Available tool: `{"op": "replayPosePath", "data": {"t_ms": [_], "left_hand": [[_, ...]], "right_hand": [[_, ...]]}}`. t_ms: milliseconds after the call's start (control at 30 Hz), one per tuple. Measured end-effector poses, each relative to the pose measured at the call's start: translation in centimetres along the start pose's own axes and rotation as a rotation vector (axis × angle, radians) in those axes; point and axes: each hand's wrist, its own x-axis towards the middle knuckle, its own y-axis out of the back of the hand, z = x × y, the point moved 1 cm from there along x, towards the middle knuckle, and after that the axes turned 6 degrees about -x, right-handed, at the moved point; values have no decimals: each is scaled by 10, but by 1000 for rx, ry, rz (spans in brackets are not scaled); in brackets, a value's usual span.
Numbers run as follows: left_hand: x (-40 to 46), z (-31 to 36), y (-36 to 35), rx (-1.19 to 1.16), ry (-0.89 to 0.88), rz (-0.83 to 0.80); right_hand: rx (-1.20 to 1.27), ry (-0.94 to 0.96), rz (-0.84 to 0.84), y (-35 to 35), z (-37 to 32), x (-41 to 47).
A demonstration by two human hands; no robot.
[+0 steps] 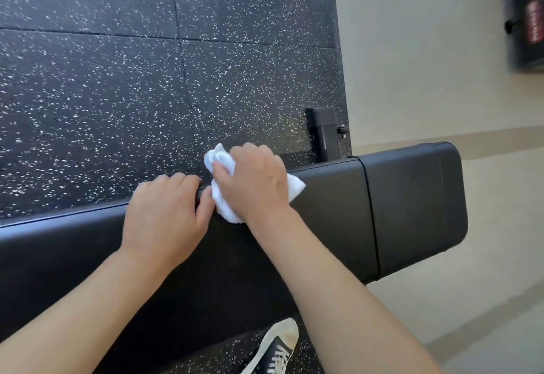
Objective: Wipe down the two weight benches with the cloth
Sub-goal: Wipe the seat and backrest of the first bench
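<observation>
A black padded weight bench [338,214] runs across the frame from lower left to right, split by a seam into a long pad and a short end pad. My right hand [253,182] grips a bunched white cloth [223,206] and presses it on the bench's far edge. Just to the left of it, my left hand [164,217] lies on the pad with its fingers curled over that far edge and its thumb touching the cloth. Only one bench is in view.
Beyond the bench lies black speckled rubber flooring [117,94]. A black frame foot [323,132] of the bench stands behind it. Pale tile floor [441,94] is on the right, with a dark blurred object [527,17] at top right. My shoe [276,347] is below.
</observation>
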Motion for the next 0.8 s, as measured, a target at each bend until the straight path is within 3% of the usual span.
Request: {"op": "replayPosePath", "data": {"t_ms": [133, 267, 367, 667, 800], "left_hand": [[-4, -16, 5, 11, -26, 23], [-4, -11, -2, 25, -40, 70], [-4, -14, -4, 8, -56, 71], [-5, -13, 0, -31, -71, 151], [-5, -13, 1, -39, -75, 169]], "right_hand": [[24, 49, -73, 4, 11, 5], [-36, -272, -106, 20, 111, 16], [-92, -370, -61, 29, 143, 14], [18, -54, -40, 1, -36, 1], [69, -25, 1, -7, -38, 2]]}}
